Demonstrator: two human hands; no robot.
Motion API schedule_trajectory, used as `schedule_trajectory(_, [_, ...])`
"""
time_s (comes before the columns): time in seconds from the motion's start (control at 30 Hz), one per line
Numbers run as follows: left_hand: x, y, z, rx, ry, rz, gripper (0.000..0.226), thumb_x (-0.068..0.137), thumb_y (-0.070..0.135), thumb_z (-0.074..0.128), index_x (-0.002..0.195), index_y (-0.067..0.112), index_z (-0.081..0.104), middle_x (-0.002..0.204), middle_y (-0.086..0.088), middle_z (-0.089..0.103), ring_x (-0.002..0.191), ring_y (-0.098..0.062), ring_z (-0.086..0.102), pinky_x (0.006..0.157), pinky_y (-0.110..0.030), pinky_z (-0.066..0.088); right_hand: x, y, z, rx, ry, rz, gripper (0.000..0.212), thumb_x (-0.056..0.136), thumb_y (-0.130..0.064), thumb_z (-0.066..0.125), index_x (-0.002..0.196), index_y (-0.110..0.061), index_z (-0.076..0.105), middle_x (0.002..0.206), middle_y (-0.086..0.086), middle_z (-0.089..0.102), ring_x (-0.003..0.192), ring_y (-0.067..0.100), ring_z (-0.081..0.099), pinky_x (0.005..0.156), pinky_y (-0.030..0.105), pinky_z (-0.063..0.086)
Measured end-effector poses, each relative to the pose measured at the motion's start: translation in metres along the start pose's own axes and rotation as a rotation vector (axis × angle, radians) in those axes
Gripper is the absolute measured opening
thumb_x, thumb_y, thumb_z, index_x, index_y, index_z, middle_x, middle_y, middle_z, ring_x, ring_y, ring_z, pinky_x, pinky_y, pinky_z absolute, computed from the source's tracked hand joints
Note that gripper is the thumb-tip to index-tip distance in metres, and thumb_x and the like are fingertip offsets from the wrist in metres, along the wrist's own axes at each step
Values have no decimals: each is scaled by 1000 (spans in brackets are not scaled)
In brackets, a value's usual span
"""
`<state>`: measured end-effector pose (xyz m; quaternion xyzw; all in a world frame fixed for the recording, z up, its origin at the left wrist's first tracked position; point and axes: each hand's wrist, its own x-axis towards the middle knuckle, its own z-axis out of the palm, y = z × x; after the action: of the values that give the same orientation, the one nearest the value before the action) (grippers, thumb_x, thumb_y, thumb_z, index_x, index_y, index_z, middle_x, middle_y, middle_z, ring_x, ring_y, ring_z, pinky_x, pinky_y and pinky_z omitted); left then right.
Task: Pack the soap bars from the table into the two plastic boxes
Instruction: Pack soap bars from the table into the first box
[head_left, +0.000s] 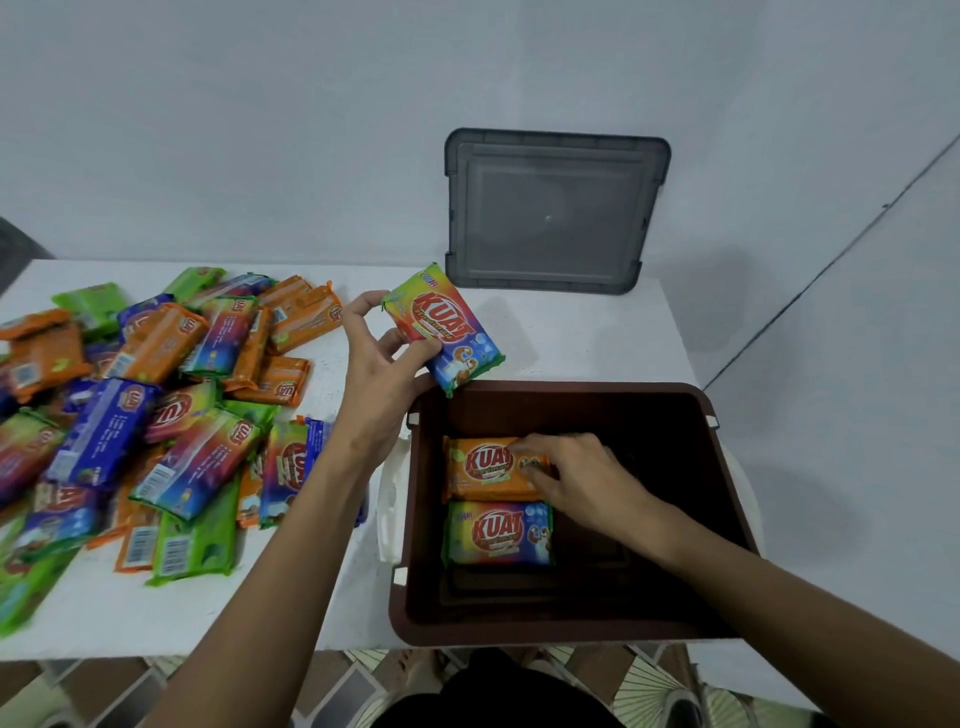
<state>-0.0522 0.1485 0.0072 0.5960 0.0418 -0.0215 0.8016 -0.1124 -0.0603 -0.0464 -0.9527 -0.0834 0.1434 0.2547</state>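
Left of the brown box (571, 388) lies the soap bar heap (156, 415). At the box's far-left corner the left hand (376, 364) pinches a rainbow bar (447, 327) (gripped at its left edge). Inside the box, the right hand (582, 478) curls over the orange bar (483, 467) at its right end.

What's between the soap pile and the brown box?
In the head view, the left arm crosses bare white table; a white plastic piece sits against the box.

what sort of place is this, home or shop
Likely a room in a home, though a shop's back room is possible: a white table against a bare wall, patterned floor tiles, and a grey box lid leaning on it.
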Motion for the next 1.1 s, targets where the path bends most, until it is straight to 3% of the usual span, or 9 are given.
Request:
schedule_trajectory(0.07, [-1,1,1,-1,5,-2,51,92,0,59,123,29,32,112,-12,64,107,-24,67,80,-39,58,0,-4,-10,-126,41,2,26,98,-35,51,122,-29,61,109,-2,69,95,19,68,78,35,58])
schedule_trajectory(0.13, [-3,3,2,-3,2,2,48,92,2,60,122,27,32,111,-12,65,106,-25,67,80,-38,58,-2,-10,-22,-131,167,-22,19,98,-33,49,105,-26,65,86,-6,69,79,15,68,66,32,55])
schedule_trajectory(0.23, [-6,6,5,3,-7,14,44,91,4,62,115,27,34,110,-12,68,104,-26,68,81,-34,58,-7,-32,-41,198,351,-103,10,98,-28,54,101,-23,61,66,-10,61,60,8,63,54,21,49])
schedule_trajectory(0.33, [-11,9,9,2,-28,36,40,90,5,64,112,24,36,107,-11,70,102,-25,70,79,-32,59,-7,-57,-53,753,334,-68,23,97,-25,58,120,-25,53,87,0,71,76,12,71,64,27,60])
schedule_trajectory(0.5, [-20,14,11,64,-70,55,33,89,11,66,103,21,38,102,-8,71,97,-25,71,73,-27,59,0,-72,-57,1121,405,-47,39,94,-19,62,129,-23,44,103,7,72,96,16,72,75,32,61])
schedule_trajectory(0.63, [-29,18,12,167,-137,63,33,86,20,66,102,16,38,92,3,75,91,-15,72,65,-20,56,2,-68,-57,1150,432,-39,41,94,-15,62,131,-22,48,105,10,72,99,18,71,72,30,60])
schedule_trajectory(0.83, [-25,10,-13,467,-154,206,29,91,36,56,96,8,56,94,17,67,95,-2,64,67,-16,52,-14,-45,-63,1154,271,-14,28,95,-12,59,122,-19,62,102,5,72,103,20,69,70,31,58])
schedule_trajectory(0.97, [-18,-5,-28,697,-95,323,12,95,31,58,99,20,62,108,13,65,104,-4,60,85,-22,49,-34,-30,-52,1062,129,53,28,94,-10,59,119,-21,64,108,8,71,104,19,69,67,29,59])
schedule_trajectory(1.1, [-17,-16,-29,859,-143,371,12,94,24,58,105,23,62,114,7,61,106,-5,57,89,-24,46,-48,-20,-39,925,-81,154,28,93,-10,62,118,-22,64,111,3,68,104,15,69,70,32,60])
